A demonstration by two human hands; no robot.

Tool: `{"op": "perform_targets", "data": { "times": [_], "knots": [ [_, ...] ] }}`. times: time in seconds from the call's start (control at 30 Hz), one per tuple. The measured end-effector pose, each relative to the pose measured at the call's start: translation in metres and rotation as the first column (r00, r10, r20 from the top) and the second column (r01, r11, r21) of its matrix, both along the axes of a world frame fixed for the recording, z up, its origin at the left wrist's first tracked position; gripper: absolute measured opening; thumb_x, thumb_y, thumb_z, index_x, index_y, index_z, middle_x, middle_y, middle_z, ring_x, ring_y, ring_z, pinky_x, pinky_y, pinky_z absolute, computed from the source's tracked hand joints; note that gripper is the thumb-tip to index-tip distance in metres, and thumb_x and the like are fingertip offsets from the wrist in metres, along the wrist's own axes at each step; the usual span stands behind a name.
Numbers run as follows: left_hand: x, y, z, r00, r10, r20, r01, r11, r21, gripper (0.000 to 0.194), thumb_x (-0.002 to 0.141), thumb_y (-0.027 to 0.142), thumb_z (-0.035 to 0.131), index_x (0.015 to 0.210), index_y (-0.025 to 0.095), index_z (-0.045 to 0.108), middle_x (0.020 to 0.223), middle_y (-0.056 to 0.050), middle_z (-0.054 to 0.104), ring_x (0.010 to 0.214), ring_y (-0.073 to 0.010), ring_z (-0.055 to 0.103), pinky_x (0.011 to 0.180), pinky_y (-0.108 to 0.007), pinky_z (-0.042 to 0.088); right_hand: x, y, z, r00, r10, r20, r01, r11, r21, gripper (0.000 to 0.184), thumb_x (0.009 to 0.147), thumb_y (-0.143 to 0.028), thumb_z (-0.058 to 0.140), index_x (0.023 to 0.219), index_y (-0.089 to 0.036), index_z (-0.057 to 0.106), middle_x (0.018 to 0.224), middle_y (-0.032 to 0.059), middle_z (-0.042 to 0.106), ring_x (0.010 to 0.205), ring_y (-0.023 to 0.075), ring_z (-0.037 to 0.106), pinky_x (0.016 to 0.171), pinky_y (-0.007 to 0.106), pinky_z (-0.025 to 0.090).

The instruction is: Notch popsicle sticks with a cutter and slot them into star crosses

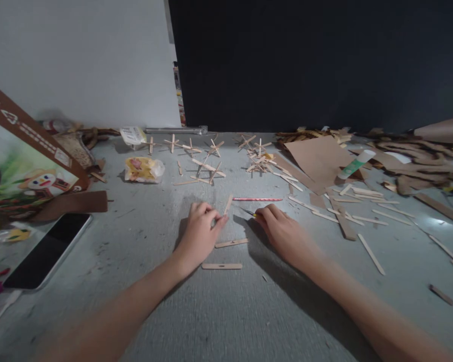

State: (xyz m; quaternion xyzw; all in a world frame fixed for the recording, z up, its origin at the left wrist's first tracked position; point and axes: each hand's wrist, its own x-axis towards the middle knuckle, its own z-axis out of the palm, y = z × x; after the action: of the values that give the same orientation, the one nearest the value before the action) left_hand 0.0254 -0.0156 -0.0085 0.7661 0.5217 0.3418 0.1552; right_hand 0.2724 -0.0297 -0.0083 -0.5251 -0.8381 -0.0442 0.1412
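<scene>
My left hand (200, 232) rests on the grey table with its fingers curled, pinching one end of a wooden craft stick (228, 204) that tilts up and away. My right hand (281, 229) lies close beside it, closed around a small cutter with a yellow handle and dark blade (248, 212) pointing toward the stick. Two more flat sticks (231, 243) lie just in front of my hands, the nearer stick (222, 266) with a notch in it. A red pencil (257, 199) lies just beyond the hands.
Several crossed-stick pieces (207, 168) are spread at the back. Cardboard sheets (319, 158), scraps, loose sticks and a glue stick (357, 164) fill the right. A phone (47, 250) and printed box (26, 166) sit left; a plastic packet (143, 169) lies behind.
</scene>
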Motion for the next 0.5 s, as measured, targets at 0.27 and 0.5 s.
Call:
{"op": "perform_targets", "data": {
  "times": [0.27, 0.5],
  "knots": [
    [-0.007, 0.009, 0.008, 0.932, -0.123, -0.341, 0.081, 0.987, -0.136, 0.038, 0.1, 0.041, 0.065, 0.07, 0.018, 0.06, 0.093, -0.008, 0.059, 0.105, -0.0313, 0.054, 0.096, -0.05, 0.047, 0.0, -0.007, 0.017, 0.99, -0.031, -0.136, 0.013, 0.991, -0.133, 0.032, 0.113, -0.031, 0.034, 0.105, -0.019, 0.063, 0.099, 0.0095, 0.068, 0.076, 0.0212, 0.068, 0.06, 0.031, 0.041],
    [-0.024, 0.042, 0.024, 0.88, -0.424, -0.216, 0.386, 0.901, -0.199, 0.042, 0.099, 0.035, 0.067, 0.141, 0.033, 0.064, 0.139, -0.008, 0.061, 0.138, -0.0308, 0.046, 0.118, -0.051, 0.037, 0.0, 0.003, 0.044, 0.968, 0.146, -0.204, -0.211, 0.915, -0.344, 0.026, 0.111, -0.033, 0.043, 0.108, -0.02, 0.065, 0.105, 0.0105, 0.068, 0.088, 0.0215, 0.07, 0.076, 0.032, 0.052]
  ]
}}
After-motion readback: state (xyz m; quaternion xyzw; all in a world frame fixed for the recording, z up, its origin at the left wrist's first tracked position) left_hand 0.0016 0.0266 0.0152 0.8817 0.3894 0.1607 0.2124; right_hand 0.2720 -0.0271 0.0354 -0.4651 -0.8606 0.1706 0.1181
